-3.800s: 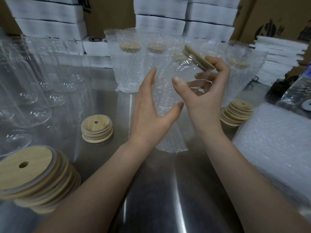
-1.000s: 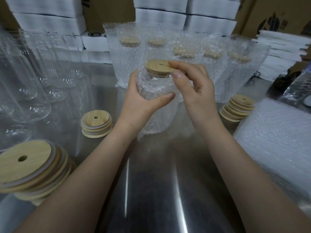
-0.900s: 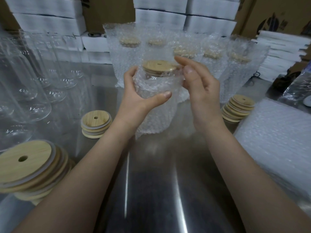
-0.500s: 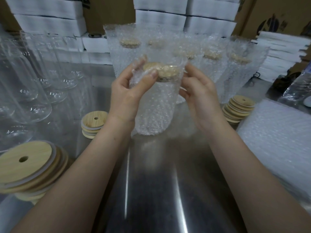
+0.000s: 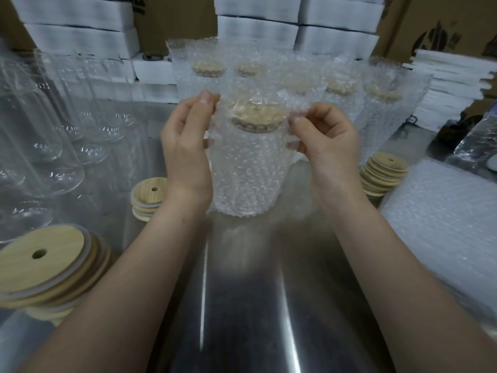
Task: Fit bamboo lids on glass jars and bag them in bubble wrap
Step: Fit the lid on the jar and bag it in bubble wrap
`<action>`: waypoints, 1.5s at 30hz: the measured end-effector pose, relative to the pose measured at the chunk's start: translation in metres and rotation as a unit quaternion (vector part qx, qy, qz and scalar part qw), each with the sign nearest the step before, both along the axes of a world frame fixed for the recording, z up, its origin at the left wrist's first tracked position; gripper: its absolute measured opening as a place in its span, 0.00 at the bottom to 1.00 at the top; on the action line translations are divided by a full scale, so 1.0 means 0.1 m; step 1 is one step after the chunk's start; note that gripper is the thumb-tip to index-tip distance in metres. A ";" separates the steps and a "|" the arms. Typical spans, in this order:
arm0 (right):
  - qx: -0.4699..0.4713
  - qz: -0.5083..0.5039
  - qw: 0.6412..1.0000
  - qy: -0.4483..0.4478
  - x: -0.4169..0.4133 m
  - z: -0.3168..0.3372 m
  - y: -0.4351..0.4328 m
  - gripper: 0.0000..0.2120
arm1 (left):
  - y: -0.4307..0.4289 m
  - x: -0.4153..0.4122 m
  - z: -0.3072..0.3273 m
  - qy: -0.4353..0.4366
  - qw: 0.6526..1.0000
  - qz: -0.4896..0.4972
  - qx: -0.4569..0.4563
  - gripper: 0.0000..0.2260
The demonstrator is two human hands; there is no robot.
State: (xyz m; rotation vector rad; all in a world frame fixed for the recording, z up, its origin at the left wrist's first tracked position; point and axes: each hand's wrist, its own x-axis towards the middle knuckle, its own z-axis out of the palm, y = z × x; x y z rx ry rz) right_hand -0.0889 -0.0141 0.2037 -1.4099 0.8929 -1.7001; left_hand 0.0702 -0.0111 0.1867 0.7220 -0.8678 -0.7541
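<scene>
Your left hand (image 5: 185,146) and right hand (image 5: 325,141) each pinch a top edge of the clear bubble-wrap bag (image 5: 247,181). The glass jar (image 5: 246,157), round bamboo lid (image 5: 258,118) seated, stands upright inside. Risk: an uneven pull tips it into the wrapped jars (image 5: 341,87) behind.

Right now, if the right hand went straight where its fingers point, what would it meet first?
Probably the bamboo lid, inside the bubble wrap bag the right hand pinches; depth is unclear.

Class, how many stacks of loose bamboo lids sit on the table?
3: near-left stack, middle-left stack beside the left hand, right stack past the right hand. More may hide behind the bagged jars.
</scene>
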 end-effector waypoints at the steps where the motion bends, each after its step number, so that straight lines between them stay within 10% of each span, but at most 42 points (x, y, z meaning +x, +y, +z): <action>1: 0.000 0.003 1.000 -0.009 0.00 0.00 0.00 0.09 | 0.00 0.00 0.00 -0.004 1.000 0.013 0.002 0.09; 15: -0.024 0.011 1.000 -0.016 0.02 -0.01 -0.01 0.09 | 0.13 -0.05 0.12 -0.100 0.993 0.057 -0.023 0.04; 26: -0.034 0.019 0.999 -0.015 0.01 -0.01 0.01 0.06 | 0.16 0.01 0.25 0.054 0.997 0.039 -0.026 0.03; 34: -0.030 0.003 0.999 -0.030 -0.01 -0.01 -0.02 0.08 | 0.06 0.01 0.09 -0.054 0.997 -0.054 -0.005 0.25; 45: -0.046 0.011 0.999 0.004 0.00 -0.02 -0.02 0.09 | 0.03 -0.02 0.06 -0.018 0.999 -0.029 -0.034 0.05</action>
